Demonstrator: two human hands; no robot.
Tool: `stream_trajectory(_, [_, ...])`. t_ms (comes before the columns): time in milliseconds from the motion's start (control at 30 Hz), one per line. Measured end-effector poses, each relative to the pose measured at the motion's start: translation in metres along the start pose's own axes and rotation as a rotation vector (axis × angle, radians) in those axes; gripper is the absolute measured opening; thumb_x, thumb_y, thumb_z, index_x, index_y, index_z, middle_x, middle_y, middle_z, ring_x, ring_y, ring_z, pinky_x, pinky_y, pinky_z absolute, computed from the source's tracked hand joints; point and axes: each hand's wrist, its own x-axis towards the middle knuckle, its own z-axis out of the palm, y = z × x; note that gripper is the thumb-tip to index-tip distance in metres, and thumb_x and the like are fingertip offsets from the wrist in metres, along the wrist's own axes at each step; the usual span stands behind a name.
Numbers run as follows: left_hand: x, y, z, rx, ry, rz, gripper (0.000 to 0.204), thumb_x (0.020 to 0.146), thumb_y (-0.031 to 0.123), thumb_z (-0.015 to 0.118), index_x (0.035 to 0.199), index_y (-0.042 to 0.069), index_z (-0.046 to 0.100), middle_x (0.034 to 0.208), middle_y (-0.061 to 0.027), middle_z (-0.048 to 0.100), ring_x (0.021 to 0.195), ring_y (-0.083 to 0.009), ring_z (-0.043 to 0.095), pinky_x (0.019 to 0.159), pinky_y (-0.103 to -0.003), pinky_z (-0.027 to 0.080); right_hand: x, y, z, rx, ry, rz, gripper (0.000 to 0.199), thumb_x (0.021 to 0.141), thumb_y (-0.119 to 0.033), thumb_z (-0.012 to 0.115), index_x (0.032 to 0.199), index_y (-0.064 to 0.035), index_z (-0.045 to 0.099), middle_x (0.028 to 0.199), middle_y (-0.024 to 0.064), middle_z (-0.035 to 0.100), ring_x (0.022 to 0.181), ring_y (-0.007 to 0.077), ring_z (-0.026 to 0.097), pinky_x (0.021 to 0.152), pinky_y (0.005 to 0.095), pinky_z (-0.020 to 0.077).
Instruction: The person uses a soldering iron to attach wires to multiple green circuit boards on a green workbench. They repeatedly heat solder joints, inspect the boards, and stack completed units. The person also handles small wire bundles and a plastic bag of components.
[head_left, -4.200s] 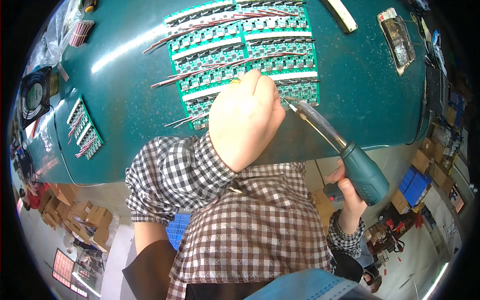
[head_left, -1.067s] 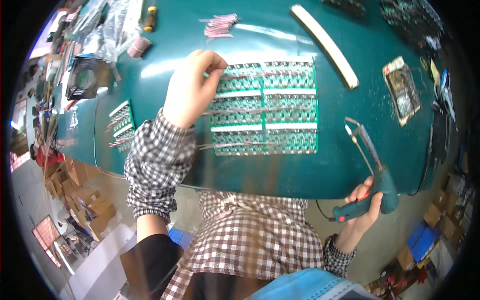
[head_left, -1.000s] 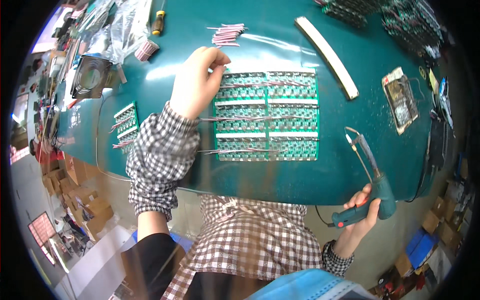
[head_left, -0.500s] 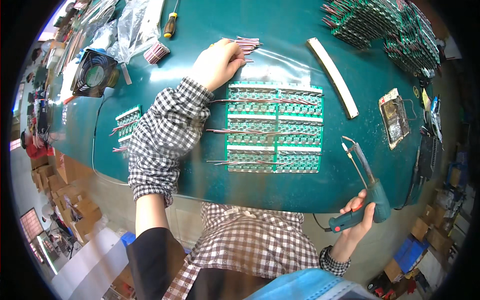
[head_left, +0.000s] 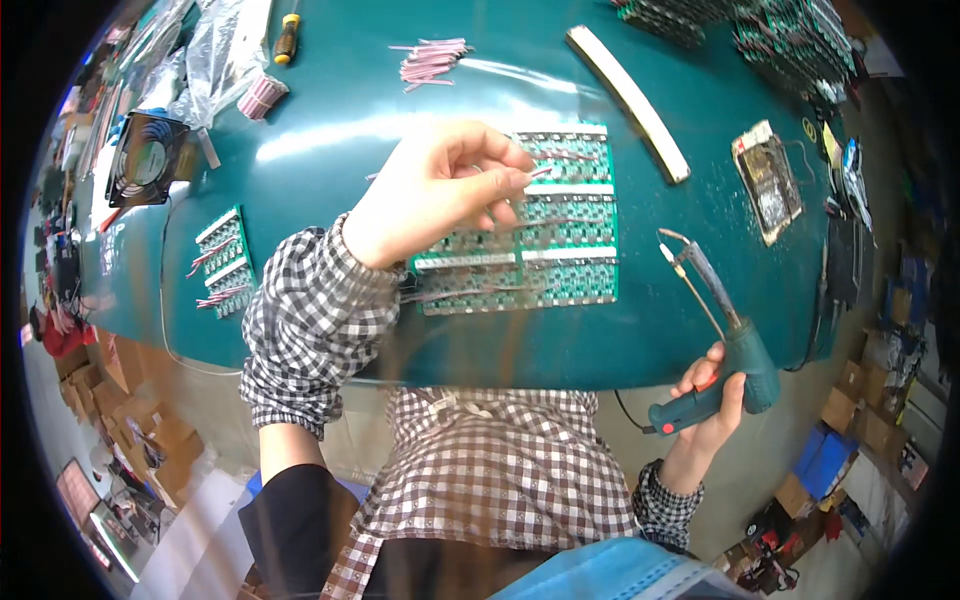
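My left hand is closed in a pinch over the upper left part of a green circuit board panel. A short reddish-white wire sticks out from between its thumb and fingertips. Thin wires lie in rows across the panel, whose upper left is hidden by the hand. At the lower right, my right hand grips a green pistol-shaped soldering gun by its handle. Its bent metal tip points up and away, to the right of the panel. Farther back lies a loose pile of similar wires.
A pale curved strip lies right of the panel, with a stained soldering tray beyond. Stacked boards fill the far right. On the left are a fan, a small board, a wire bundle and a screwdriver.
My left hand has come back from the wire pile toward me, with a wire pinched in it, and now hovers over the panel. The right hand still holds the soldering gun. The view has shifted slightly.
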Motion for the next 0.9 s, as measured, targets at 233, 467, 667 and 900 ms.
stream_trajectory(233, [-0.019, -0.010, 0.058, 0.349, -0.101, 0.029, 0.012, 0.086, 0.006, 0.060, 0.094, -0.003, 0.062, 0.081, -0.0053, 0.065, 0.067, -0.0081, 0.061, 0.059, -0.022, 0.049, -0.012, -0.001, -0.008, -0.094, -0.007, -0.020, 0.049, 0.093, -0.041, 0.053, 0.111, 0.0027, 0.044, 0.077, 0.0061, 0.054, 0.067, 0.0151, 0.056, 0.057, 0.0286, 0.0548])
stream_trajectory(467, [-0.012, -0.060, 0.077, 0.740, 0.154, 0.307, 0.006, 0.078, 0.007, 0.063, 0.081, 0.002, 0.061, 0.070, -0.0083, 0.059, 0.059, -0.0190, 0.058, 0.056, -0.030, 0.046, -0.020, 0.001, -0.018, -0.131, -0.016, -0.007, 0.050, 0.092, -0.040, 0.055, 0.112, 0.0052, 0.045, 0.081, 0.0092, 0.057, 0.072, 0.0188, 0.061, 0.057, 0.0292, 0.0582])
stream_trajectory(667, [-0.021, -0.051, 0.085, 0.649, 0.167, 0.261, 0.006, 0.078, 0.008, 0.062, 0.081, 0.003, 0.060, 0.071, -0.0070, 0.059, 0.061, -0.0178, 0.058, 0.056, -0.030, 0.046, -0.028, -0.002, -0.017, -0.259, 0.017, -0.014, 0.056, 0.088, -0.036, 0.061, 0.117, 0.0095, 0.048, 0.091, 0.0152, 0.061, 0.086, 0.0293, 0.067, 0.062, 0.0337, 0.0619])
stream_trajectory(900, [-0.016, -0.072, 0.094, 0.792, 0.260, 0.333, 0.007, 0.074, 0.007, 0.063, 0.076, 0.004, 0.057, 0.069, -0.0075, 0.056, 0.062, -0.0210, 0.057, 0.058, -0.032, 0.047, -0.031, -0.004, -0.007, -0.256, 0.024, 0.017, 0.056, 0.083, -0.030, 0.067, 0.118, 0.0101, 0.051, 0.094, 0.0178, 0.062, 0.089, 0.0344, 0.066, 0.065, 0.0389, 0.0618])
